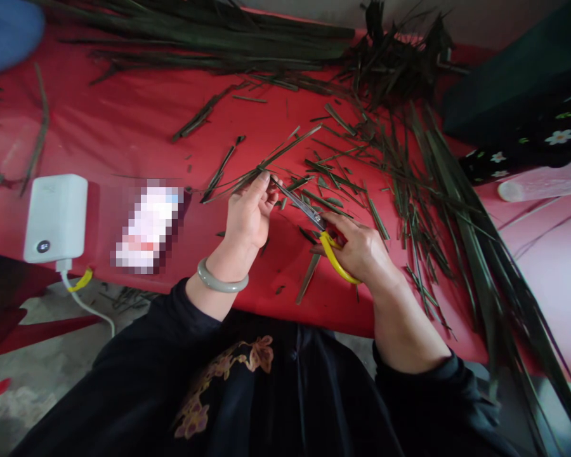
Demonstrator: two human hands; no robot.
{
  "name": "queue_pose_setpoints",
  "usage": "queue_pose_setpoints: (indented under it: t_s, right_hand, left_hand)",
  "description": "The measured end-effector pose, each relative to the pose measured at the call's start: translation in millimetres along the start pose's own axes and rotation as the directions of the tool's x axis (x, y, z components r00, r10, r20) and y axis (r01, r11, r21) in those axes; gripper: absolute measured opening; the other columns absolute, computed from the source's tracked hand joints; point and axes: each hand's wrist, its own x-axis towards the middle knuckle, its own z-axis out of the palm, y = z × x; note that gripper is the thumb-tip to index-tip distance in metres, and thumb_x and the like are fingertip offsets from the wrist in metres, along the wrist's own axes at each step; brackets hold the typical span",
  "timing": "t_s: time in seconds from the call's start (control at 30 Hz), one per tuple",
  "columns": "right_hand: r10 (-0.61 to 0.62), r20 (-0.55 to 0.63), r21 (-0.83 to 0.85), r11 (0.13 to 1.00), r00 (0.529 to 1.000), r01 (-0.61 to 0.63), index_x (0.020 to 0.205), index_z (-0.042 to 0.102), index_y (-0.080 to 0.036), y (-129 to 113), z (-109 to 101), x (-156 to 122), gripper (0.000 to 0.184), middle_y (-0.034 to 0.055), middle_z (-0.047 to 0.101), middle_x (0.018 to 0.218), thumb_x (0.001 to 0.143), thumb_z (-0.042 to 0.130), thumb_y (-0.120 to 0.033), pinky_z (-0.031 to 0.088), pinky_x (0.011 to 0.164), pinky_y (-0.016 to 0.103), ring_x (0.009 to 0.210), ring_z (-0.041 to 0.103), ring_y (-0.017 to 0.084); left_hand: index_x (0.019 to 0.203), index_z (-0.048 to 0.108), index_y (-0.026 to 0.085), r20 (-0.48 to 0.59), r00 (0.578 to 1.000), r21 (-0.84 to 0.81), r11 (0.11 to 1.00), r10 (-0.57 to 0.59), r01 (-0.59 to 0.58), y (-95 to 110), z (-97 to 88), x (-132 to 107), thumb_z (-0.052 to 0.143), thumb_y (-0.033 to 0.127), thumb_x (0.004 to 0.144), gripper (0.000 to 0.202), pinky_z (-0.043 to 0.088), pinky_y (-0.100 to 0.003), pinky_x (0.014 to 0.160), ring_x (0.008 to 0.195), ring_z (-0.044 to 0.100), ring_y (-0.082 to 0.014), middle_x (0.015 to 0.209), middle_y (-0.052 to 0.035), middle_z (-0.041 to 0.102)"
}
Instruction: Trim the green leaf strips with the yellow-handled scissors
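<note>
My left hand (251, 209), with a pale bangle (223, 279) on its wrist, pinches a few thin green leaf strips (290, 147) over the red table. My right hand (359, 244) grips scissors (333, 254) by their yellow handles. Their dark metal blades point up and left, and the tips reach the strips right at my left fingertips. Whether the blades are closed on a strip I cannot tell. Short cut leaf pieces (333, 178) lie scattered around both hands.
Long leaves (480, 241) hang over the right table edge, and more (266, 44) lie along the back. A tangled leaf pile (394, 63) sits at the back right. A white power bank (57, 216) with a cable and a blurred-out phone (147, 225) lie on the left.
</note>
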Motion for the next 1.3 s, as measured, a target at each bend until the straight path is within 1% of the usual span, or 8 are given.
queue_pose_setpoints:
  t_s: [0.23,0.37,0.57,0.77,0.9,1.0,1.13,1.3]
  right_hand:
    - [0.043,0.016,-0.024,0.999,0.999,-0.043,0.121,0.060,-0.021,-2.1,-0.4,0.2,0.054,0.0064,0.070,0.093,0.078,0.058,-0.053,0.052,0.065,0.029,0.076,0.067,0.019]
    - [0.045,0.003,-0.020,0.999,0.999,-0.045,0.121,0.060,-0.022,-0.9,0.0,-0.3,0.054,0.0061,0.070,0.091,0.078,0.058,-0.054,0.052,0.065,0.029,0.074,0.066,0.019]
    - [0.038,-0.012,-0.003,0.999,0.999,-0.038,0.123,0.059,-0.021,0.0,0.7,-1.6,0.057,0.0065,0.070,0.094,0.077,0.060,-0.056,0.054,0.070,0.029,0.077,0.067,0.019]
    - [-0.013,-0.056,-0.030,0.999,0.998,0.011,0.119,0.061,-0.020,2.4,3.2,-1.0,0.051,0.0064,0.071,0.094,0.078,0.060,-0.050,0.055,0.071,0.028,0.078,0.069,0.019]
    - [-0.034,-0.081,-0.026,0.999,0.996,0.032,0.117,0.063,-0.018,3.4,3.9,-1.1,0.048,0.0068,0.071,0.092,0.079,0.060,-0.047,0.055,0.069,0.026,0.075,0.068,0.018]
    - [-0.023,-0.082,-0.030,0.999,0.996,0.021,0.116,0.063,-0.019,3.5,3.6,-1.1,0.048,0.0067,0.072,0.091,0.079,0.059,-0.048,0.055,0.067,0.027,0.072,0.068,0.018]
    - [-0.001,-0.068,-0.051,0.999,0.998,-0.002,0.116,0.064,-0.021,3.0,2.9,-0.6,0.048,0.0064,0.072,0.089,0.078,0.059,-0.050,0.054,0.065,0.028,0.069,0.067,0.018]
    - [-0.010,-0.078,-0.058,0.998,0.997,0.005,0.115,0.065,-0.021,2.5,2.5,-0.4,0.047,0.0069,0.072,0.088,0.080,0.056,-0.051,0.053,0.065,0.028,0.071,0.068,0.020]
  left_hand:
    - [0.067,0.063,0.017,0.023,1.000,0.007,1.000,0.009,-0.009,-2.6,-0.4,-0.9,0.075,0.025,0.066,0.014,0.043,-0.018,0.062,0.068,0.060,-0.0045,0.068,0.0034,0.064]
    - [0.065,0.062,0.018,0.009,1.000,0.015,1.000,-0.007,0.007,-3.5,0.5,-1.7,0.076,0.024,0.064,0.016,0.042,-0.019,0.060,0.063,0.058,-0.0043,0.066,0.0038,0.063]
    - [0.064,0.061,0.018,-0.009,1.000,0.039,0.999,-0.022,0.022,-2.3,1.4,-2.7,0.074,0.024,0.066,0.014,0.042,-0.020,0.062,0.063,0.058,-0.0047,0.066,0.0038,0.063]
    - [0.066,0.062,0.018,0.001,0.999,0.021,0.999,-0.045,0.045,-2.7,-0.7,-2.6,0.073,0.024,0.068,0.014,0.043,-0.020,0.065,0.064,0.058,-0.0046,0.067,0.0040,0.063]
    - [0.066,0.061,0.017,0.019,0.998,0.007,0.999,-0.052,0.052,-2.8,-1.8,-2.5,0.073,0.024,0.069,0.014,0.043,-0.020,0.063,0.064,0.059,-0.0047,0.067,0.0041,0.062]
    - [0.065,0.061,0.017,0.039,0.998,-0.007,0.999,-0.050,0.050,-2.1,-1.3,-2.9,0.073,0.023,0.069,0.014,0.041,-0.020,0.060,0.064,0.058,-0.0049,0.066,0.0041,0.061]
    - [0.065,0.060,0.017,0.030,0.998,0.016,0.999,-0.048,0.048,-1.4,-0.9,-3.1,0.073,0.023,0.070,0.014,0.041,-0.020,0.061,0.064,0.058,-0.0055,0.067,0.0041,0.060]
    - [0.066,0.061,0.018,0.050,0.998,0.002,0.999,-0.046,0.046,-1.9,-2.5,-2.4,0.074,0.025,0.069,0.015,0.041,-0.021,0.061,0.064,0.059,-0.0056,0.066,0.0040,0.060]
